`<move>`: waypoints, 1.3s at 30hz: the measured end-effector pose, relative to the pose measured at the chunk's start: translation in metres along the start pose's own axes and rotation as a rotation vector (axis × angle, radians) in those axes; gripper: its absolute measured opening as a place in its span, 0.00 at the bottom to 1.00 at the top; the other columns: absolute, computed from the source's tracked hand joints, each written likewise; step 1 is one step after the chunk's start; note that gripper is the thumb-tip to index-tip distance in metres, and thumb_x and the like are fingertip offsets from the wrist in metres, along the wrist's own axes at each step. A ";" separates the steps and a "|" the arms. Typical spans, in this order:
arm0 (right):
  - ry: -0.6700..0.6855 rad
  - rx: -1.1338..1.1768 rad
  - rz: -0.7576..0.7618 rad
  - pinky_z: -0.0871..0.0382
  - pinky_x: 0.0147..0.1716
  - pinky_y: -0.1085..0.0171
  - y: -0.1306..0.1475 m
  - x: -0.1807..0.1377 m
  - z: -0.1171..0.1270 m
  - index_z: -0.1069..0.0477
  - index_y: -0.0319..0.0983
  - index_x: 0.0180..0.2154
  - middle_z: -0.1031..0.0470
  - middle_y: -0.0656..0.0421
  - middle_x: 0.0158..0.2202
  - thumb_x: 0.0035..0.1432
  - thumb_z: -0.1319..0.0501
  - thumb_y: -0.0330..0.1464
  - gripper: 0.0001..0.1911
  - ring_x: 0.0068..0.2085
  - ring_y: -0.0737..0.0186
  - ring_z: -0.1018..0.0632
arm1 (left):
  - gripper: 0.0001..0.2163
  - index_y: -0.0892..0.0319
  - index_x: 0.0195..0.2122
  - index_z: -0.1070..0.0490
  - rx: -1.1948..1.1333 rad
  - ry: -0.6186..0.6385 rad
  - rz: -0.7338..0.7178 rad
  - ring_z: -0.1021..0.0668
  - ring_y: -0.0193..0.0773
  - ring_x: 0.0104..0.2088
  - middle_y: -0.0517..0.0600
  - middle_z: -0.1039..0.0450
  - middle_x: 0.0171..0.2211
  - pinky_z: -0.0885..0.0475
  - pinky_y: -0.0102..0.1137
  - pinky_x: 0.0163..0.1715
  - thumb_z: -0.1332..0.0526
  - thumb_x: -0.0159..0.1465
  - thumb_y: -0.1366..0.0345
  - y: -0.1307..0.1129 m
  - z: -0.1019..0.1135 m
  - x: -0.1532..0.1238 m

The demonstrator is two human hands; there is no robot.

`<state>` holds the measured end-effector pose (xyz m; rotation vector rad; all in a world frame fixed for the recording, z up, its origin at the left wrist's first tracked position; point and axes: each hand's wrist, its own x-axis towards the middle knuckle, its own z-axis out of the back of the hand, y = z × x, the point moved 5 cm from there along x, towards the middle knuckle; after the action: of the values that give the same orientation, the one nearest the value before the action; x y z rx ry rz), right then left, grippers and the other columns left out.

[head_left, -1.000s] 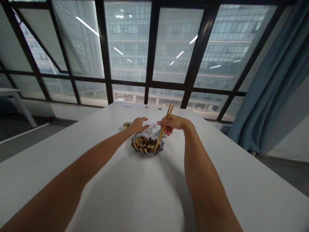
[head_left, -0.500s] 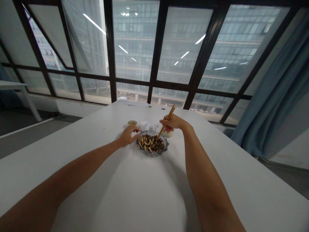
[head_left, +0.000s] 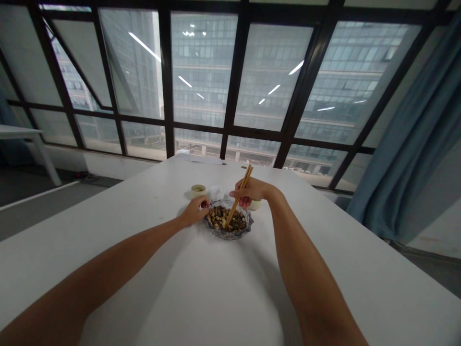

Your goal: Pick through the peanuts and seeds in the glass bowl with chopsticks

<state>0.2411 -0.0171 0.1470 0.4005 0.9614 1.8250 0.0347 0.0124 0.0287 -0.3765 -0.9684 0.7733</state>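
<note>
A glass bowl [head_left: 230, 234] of mixed pale and dark nuts stands on the white table [head_left: 201, 288], far out in front of me. My right hand [head_left: 249, 191] grips a pair of wooden chopsticks [head_left: 238, 196], whose tips reach down into the nuts. At the bowl's left rim rests my left hand [head_left: 195, 210], with its fingers curled against the glass.
Behind the bowl stand a small cup [head_left: 198, 190] at the left, a white cup [head_left: 217, 192] in the middle and another small cup [head_left: 255, 205] partly hidden by my right hand. Large windows [head_left: 201, 72] rise behind the table. A blue curtain [head_left: 414, 144] hangs at right.
My left hand drew back from behind the bowl to its left rim. The chopstick tips shifted within the nuts.
</note>
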 end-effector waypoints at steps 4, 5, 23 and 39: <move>-0.148 -0.042 0.036 0.27 0.17 0.70 -0.006 0.004 0.014 0.32 0.39 0.23 0.23 0.60 0.17 0.54 0.26 0.42 0.21 0.18 0.65 0.22 | 0.01 0.57 0.27 0.35 0.030 0.003 -0.006 0.30 0.36 0.31 0.45 0.33 0.26 0.34 0.31 0.33 0.43 0.53 0.69 -0.001 0.001 -0.001; -0.177 -0.061 0.045 0.27 0.17 0.70 -0.007 0.004 0.017 0.32 0.39 0.23 0.24 0.60 0.17 0.55 0.27 0.42 0.21 0.18 0.65 0.23 | 0.01 0.57 0.27 0.35 0.035 0.001 -0.002 0.30 0.36 0.31 0.45 0.32 0.26 0.34 0.32 0.33 0.43 0.53 0.69 0.000 0.001 -0.001; -0.002 -0.080 0.026 0.25 0.21 0.69 0.017 -0.002 -0.008 0.31 0.37 0.23 0.23 0.60 0.18 0.54 0.26 0.43 0.21 0.18 0.67 0.23 | 0.02 0.58 0.29 0.34 0.044 -0.035 -0.043 0.30 0.37 0.32 0.47 0.31 0.28 0.36 0.31 0.33 0.43 0.53 0.68 0.005 0.000 0.002; -0.141 -0.074 0.131 0.26 0.20 0.70 0.013 -0.003 0.009 0.30 0.36 0.27 0.22 0.59 0.21 0.63 0.32 0.37 0.16 0.21 0.67 0.22 | 0.03 0.58 0.28 0.33 0.052 -0.051 -0.051 0.30 0.36 0.32 0.46 0.30 0.28 0.35 0.32 0.34 0.42 0.53 0.71 0.009 0.001 0.001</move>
<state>0.2398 -0.0179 0.1634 0.5501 0.7841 1.9164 0.0311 0.0192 0.0246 -0.2873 -1.0003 0.7630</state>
